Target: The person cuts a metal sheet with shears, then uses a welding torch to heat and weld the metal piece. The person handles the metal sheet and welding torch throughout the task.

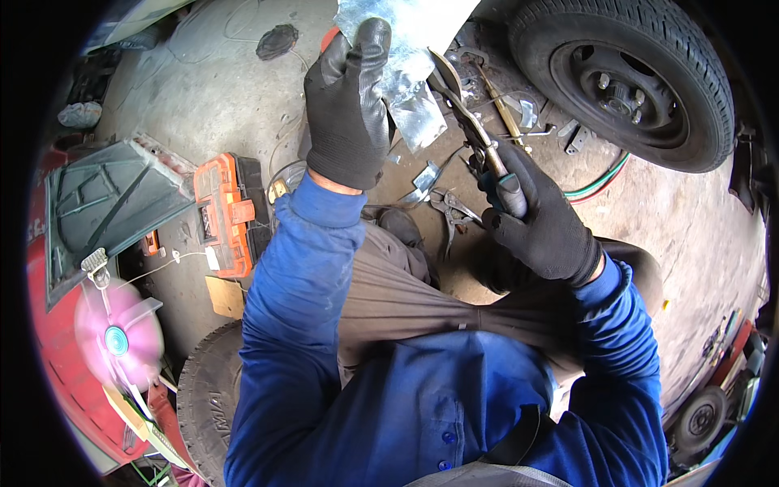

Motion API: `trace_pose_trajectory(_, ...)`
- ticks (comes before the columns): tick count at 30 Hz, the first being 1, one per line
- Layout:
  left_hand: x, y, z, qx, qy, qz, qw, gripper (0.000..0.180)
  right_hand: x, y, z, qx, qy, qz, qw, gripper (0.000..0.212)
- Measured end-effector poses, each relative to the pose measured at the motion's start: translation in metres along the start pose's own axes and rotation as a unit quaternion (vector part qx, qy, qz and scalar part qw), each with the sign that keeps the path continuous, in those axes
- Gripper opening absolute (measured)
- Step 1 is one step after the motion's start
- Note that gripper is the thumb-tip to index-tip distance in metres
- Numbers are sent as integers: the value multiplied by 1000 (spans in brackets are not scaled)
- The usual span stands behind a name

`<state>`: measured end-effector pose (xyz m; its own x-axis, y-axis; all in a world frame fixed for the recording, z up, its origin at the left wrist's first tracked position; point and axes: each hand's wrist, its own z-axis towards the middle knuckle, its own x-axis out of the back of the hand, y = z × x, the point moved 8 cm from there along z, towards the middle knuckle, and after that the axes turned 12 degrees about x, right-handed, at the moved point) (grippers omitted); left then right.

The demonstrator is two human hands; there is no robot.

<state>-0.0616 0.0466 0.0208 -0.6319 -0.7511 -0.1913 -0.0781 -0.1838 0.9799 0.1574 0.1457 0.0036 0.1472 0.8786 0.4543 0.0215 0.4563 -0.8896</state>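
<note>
My left hand [349, 114], in a black work glove, grips a thin shiny metal sheet [414, 69] at the top of the view, its thumb and fingers closed on the sheet's near left part. A bent flap of the sheet hangs down to the right of that hand. Tin snips [480, 138] are held in my gloved right hand [548, 223], fingers wrapped round the handles. Their blades point up and left and meet the sheet's right edge; how far they bite into it I cannot tell.
Locking pliers [448, 213], metal scraps and a wooden-handled tool [501, 104] lie on the concrete floor. A large wheel [621, 89] stands at the upper right, near green and red hoses [592, 193]. Leftward are an orange toolbox [221, 213], a spinning pink fan [118, 337] and a tire [207, 398].
</note>
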Motion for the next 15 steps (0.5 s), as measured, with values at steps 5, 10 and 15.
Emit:
trace_pose_trajectory(5,-1,3,-5,-50,14,35,998,41,0,12,-1,-41,-5,3,999,84)
trace_pose_trajectory(10,0,-1,-4,-72,17,99,992,35,-5,20,-2,-71,-2,56,996,70)
trace_pose_trajectory(15,0,-5,1,-86,25,158,983,28,-3,18,-3,-64,8,46,997,63)
